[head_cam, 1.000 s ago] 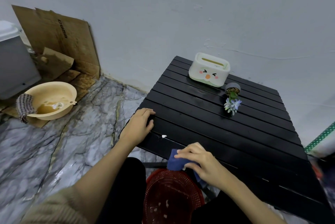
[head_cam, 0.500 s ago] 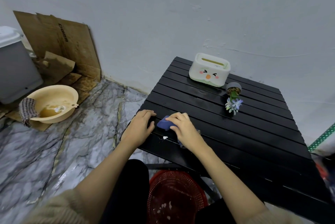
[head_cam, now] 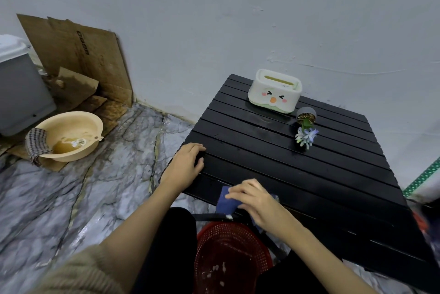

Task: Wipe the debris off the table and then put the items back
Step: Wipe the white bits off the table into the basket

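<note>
— Where is the blue cloth (head_cam: 227, 200)?
— At the near edge of the black table (head_cam: 273, 158), under the right hand (head_cam: 256, 200). The fingers (head_cam: 234, 192) are bent down on it, holding it. Part of it hangs over the edge, above the red basket (head_cam: 232, 253).
— And the left hand (head_cam: 185, 165)?
— Flat on the table corner, fingers loosely open, holding nothing.

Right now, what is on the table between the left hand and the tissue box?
Nothing: in the head view, only bare black slats of the table lie between the left hand and the tissue box.
</note>
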The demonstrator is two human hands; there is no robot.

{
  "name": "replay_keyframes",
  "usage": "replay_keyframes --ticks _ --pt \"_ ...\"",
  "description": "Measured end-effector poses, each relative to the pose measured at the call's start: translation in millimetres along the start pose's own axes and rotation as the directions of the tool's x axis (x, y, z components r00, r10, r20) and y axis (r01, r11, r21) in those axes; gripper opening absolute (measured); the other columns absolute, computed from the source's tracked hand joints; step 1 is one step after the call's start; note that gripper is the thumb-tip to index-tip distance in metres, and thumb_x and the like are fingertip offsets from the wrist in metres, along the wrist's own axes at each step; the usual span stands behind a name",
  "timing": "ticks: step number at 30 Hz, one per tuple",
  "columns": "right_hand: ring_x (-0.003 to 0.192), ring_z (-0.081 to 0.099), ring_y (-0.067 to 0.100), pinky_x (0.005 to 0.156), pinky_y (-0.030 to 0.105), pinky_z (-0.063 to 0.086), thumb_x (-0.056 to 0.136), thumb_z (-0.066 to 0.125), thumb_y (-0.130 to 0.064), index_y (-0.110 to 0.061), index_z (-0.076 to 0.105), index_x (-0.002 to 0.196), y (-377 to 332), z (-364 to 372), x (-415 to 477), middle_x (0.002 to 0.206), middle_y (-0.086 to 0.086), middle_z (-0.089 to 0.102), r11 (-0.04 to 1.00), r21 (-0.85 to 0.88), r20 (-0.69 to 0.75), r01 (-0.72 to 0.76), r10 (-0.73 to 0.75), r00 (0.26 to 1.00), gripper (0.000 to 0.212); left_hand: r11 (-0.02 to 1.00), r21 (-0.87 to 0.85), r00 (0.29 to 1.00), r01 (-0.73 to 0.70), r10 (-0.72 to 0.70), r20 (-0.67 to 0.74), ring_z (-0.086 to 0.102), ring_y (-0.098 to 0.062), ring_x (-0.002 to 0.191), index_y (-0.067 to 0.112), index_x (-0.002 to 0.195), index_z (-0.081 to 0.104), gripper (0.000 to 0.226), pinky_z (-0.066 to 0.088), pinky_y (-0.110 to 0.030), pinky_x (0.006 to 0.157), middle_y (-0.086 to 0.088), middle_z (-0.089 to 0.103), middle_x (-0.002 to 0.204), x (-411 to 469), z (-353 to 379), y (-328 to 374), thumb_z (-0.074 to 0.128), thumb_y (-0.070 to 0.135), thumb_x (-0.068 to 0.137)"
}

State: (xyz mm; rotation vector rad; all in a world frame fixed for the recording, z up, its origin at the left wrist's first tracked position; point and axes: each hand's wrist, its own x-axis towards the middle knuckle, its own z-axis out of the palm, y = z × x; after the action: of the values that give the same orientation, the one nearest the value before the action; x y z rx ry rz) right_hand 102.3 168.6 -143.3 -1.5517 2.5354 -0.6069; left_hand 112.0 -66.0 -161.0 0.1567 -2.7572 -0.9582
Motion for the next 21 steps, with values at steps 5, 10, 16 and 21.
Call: replay_keyframes --ticks 5,10,16,21 --pt "0.109 0.035 -0.002 0.097 0.016 0.031 0.088 0.039 -0.028 -0.027 0.055 0.114 0 -13 -29 0.115 -0.007 0.057 0.993 0.110 0.005 -0.042 0.042 0.999 0.031 1.000 0.006 1.000 0.008 -0.008 0.014 0.043 -0.022 0.123 0.009 0.119 0.051 0.031 0.037 -0.036 0.104 -0.008 0.052 0.130 -1 -1 0 0.047 0.014 0.089" --pt "0.097 0.046 0.008 0.085 0.005 0.029 0.084 0.046 -0.034 -0.022 0.059 0.116 30 -42 -56 0.102 -0.002 0.058 0.929 0.191 -0.303 -0.317 0.363 0.881 0.036 1.000 0.003 1.000 0.009 -0.009 0.021 0.043 -0.022 0.123 0.009 0.119 0.050 0.031 0.036 -0.035 0.104 -0.008 0.052 0.130 0 -2 1 0.047 0.013 0.089" --pt "0.110 0.044 0.033 0.089 0.035 0.034 0.089 0.052 -0.011 -0.008 0.054 0.117 84 -39 -78 0.116 0.015 0.052 0.659 0.118 -0.459 -0.743 0.700 0.548 0.028 1.000 0.010 0.998 0.002 -0.003 0.064 0.043 -0.022 0.122 0.009 0.121 0.048 0.033 0.036 -0.034 0.103 -0.009 0.049 0.131 10 0 -3 0.049 0.014 0.089" --pt "0.116 0.044 0.026 0.093 0.037 0.039 0.090 0.048 -0.011 -0.006 0.053 0.116 91 -29 -25 0.123 0.011 0.055 0.596 0.188 -0.519 -0.781 0.735 0.436 0.027 1.000 0.021 0.998 0.005 -0.006 0.061 0.038 -0.024 0.127 0.009 0.123 0.048 0.035 0.033 -0.037 0.106 -0.009 0.045 0.136 20 7 2 0.049 0.015 0.089"
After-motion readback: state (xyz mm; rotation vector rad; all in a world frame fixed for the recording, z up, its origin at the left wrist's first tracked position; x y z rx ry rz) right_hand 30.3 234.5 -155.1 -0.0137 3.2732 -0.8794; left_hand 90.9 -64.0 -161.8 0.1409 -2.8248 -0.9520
